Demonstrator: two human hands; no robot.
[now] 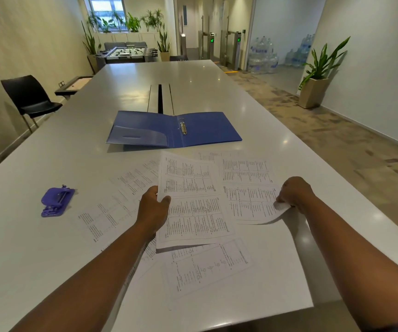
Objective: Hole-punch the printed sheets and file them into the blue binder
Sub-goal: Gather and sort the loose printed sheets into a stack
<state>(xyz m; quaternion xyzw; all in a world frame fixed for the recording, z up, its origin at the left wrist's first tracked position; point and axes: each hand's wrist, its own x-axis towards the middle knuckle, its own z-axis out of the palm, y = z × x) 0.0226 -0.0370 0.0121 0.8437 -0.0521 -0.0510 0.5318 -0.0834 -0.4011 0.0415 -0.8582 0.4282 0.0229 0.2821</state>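
The blue binder (202,130) lies open on the white table (49,248), its metal rings showing at the spine. Several printed sheets are spread in front of it. My left hand (153,210) grips the left edge of one printed sheet (193,202), lifted slightly above the others. My right hand (295,194) pinches the lower right corner of another printed sheet (248,188) lying to the right. A purple hole punch (56,201) sits on the table to the left, apart from both hands.
More loose sheets lie at the left (119,202) and near the front (207,267). A cable slot (160,98) runs down the table's middle behind the binder. A black chair (29,99) stands at the left; the table's right edge drops to carpet.
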